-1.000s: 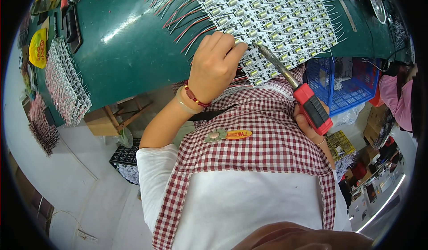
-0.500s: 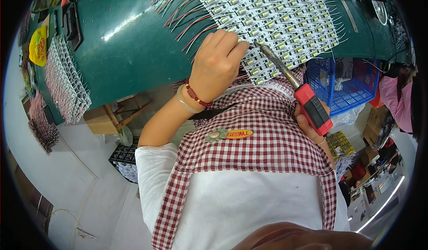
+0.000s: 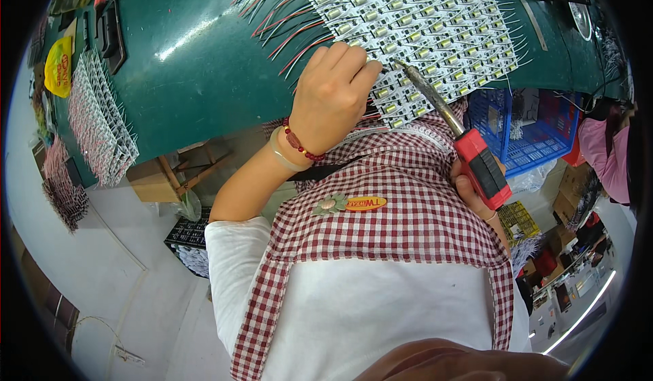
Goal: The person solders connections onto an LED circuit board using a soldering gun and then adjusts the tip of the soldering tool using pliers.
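Nearest is a red-and-white checked apron (image 3: pixel 381 235) over a white shirt. Just beyond it, on the right, the right hand (image 3: pixel 466 189) is closed around the red-and-black handle of a soldering iron (image 3: pixel 472 148), which slants far and left. A blue basket (image 3: pixel 537 151) stands to the right, by the table's near edge. The left hand (image 3: pixel 333 97) has its fingers bunched at the near left part of a sheet of small light boards (image 3: pixel 425 38); what they pinch is hidden. The iron's tip is over the sheet, just right of those fingers; whether it touches is unclear. The sheet lies on a green table (image 3: pixel 197 95), red, black and white wires (image 3: pixel 275 24) fanning from its left edge. Farther left is a yellow bag (image 3: pixel 58 67); farther right, a metal strip (image 3: pixel 534 24).
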Demonstrator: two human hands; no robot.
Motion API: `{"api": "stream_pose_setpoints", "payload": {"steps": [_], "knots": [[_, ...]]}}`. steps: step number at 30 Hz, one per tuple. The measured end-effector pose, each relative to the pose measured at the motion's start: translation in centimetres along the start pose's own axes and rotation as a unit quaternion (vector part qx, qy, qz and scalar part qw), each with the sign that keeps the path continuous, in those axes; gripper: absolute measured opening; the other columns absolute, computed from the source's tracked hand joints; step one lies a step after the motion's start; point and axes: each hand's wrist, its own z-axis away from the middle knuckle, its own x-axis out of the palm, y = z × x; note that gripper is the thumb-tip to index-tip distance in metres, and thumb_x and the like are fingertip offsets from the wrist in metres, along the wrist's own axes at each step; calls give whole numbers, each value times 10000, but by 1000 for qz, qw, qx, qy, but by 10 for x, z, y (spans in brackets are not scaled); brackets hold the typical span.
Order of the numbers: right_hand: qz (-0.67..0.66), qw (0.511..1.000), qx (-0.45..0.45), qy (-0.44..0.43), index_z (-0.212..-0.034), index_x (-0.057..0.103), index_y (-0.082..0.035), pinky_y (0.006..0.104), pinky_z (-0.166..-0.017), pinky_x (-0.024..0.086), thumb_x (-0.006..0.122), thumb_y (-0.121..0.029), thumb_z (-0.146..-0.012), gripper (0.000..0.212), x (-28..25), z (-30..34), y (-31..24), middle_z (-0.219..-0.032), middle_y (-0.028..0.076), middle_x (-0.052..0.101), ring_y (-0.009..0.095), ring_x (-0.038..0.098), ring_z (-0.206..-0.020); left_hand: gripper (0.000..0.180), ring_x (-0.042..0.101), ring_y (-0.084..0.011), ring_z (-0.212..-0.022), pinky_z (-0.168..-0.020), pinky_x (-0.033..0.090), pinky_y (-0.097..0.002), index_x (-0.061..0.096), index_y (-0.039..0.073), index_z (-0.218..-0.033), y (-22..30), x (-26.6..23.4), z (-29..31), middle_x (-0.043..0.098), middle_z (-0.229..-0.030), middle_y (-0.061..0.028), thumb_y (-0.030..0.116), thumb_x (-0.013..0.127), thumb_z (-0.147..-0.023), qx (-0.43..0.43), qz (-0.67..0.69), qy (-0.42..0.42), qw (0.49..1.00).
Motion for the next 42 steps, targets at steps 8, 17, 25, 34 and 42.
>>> {"api": "stream_pose_setpoints", "payload": {"steps": [8, 17, 25, 34, 42], "knots": [[-20, 999, 28, 0, -873, 688, 10, 330, -537, 522, 691, 3, -697, 176, 1, 2, -2, -857, 138, 695, 260, 679, -649, 196, 523, -219, -732, -651, 399, -334, 671, 66, -891, -1, 2, 0, 519, -787, -39, 6, 691, -705, 15, -48, 4, 999], [-6, 999, -45, 7, -827, 656, -13, 327, -509, 504, 678, -3, -714, 116, 0, 10, 2, -797, 116, 667, 267, 650, -599, 256, 503, -231, -675, -601, 410, -351, 683, 37, -913, 9, -3, 4, 492, -744, -56, -44, 678, -670, 30, 17, 36, 999], [-27, 999, -6, -19, -839, 655, -27, 337, -501, 494, 689, -5, -661, 182, 1, 18, 7, -798, 117, 651, 255, 639, -601, 250, 489, -227, -662, -600, 391, -350, 675, 25, -912, 9, 5, 7, 469, -726, -57, -49, 679, -673, 40, 39, 13, 998], [-28, 1000, 6, -2, -833, 659, 1, 333, -514, 502, 688, 9, -598, 237, 2, 17, 2, -803, 112, 662, 254, 636, -590, 220, 476, -230, -668, -610, 390, -345, 662, 18, -898, 11, 3, 4, 437, -730, -65, -44, 669, -687, 40, 33, -3, 999], [-32, 999, 13, -12, -845, 664, 2, 331, -529, 515, 684, 15, -620, 227, 2, 17, 5, -820, 99, 675, 250, 657, -613, 231, 471, -230, -670, -614, 391, -346, 662, 10, -895, 12, 3, 3, 428, -727, -69, -46, 662, -671, 40, 29, -11, 999]]}}
